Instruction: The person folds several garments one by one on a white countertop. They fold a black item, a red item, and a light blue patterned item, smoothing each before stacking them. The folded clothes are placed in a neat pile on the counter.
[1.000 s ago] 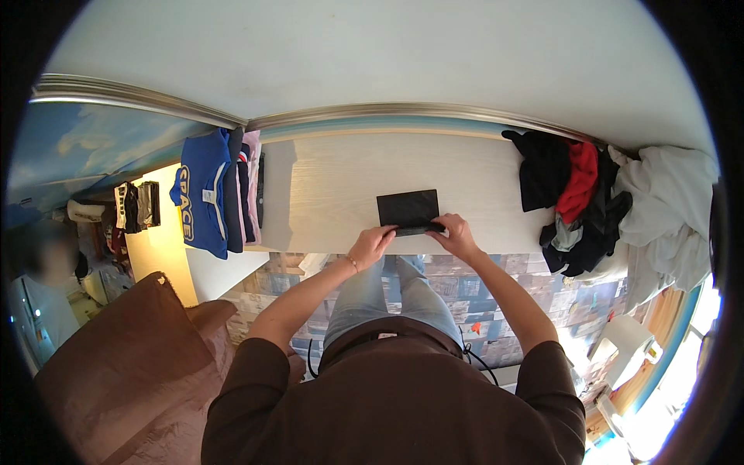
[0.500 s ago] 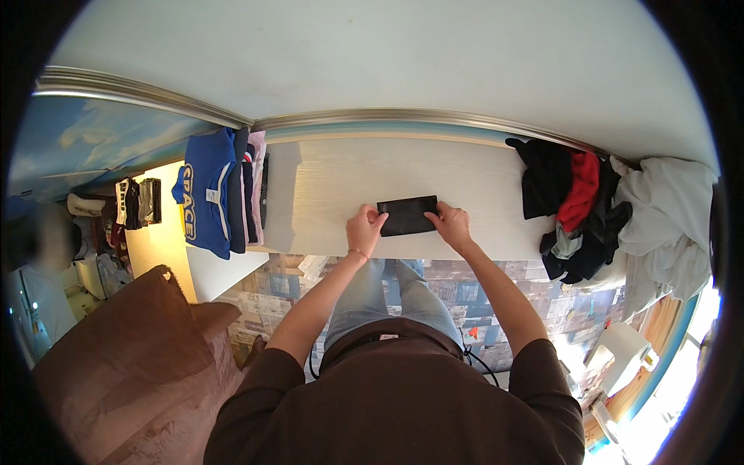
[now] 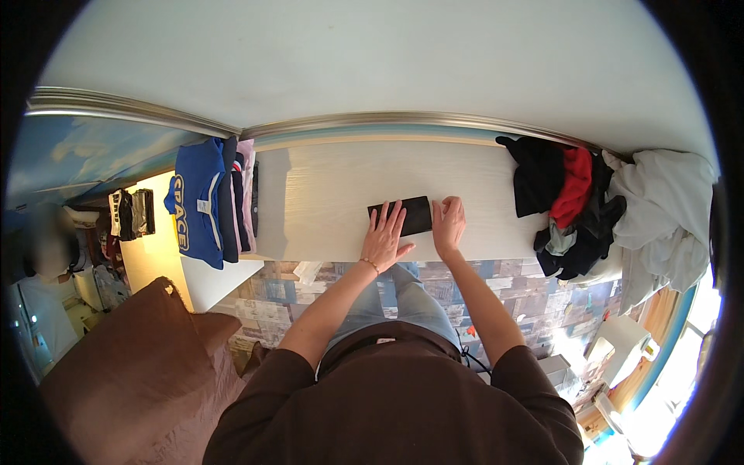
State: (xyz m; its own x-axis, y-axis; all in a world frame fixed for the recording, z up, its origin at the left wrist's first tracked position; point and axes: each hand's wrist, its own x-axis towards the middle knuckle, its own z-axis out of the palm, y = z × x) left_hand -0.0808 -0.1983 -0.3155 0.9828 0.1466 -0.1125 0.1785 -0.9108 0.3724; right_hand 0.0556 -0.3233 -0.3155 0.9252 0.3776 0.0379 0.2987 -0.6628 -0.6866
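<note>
Tabletop [image 3: 325, 178]: black cloth [image 3: 417, 215]; left hand [image 3: 381, 240] spread atop, right hand [image 3: 448, 226] curled alongside, grip unclear.

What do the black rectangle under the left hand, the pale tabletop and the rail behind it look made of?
Black rectangle: possibly fabric, fairly matte, with little shine; no weave shows, so uncertain.
Pale tabletop: wood or laminate, seemingly satin, with fine grain-like streaks.
Rail: likely metal, shiny, judging by bright lengthwise highlights.

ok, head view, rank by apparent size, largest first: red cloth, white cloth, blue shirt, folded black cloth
1. White cloth
2. Blue shirt
Unranked: red cloth and folded black cloth look alike; left hand partly covers the latter.
</note>
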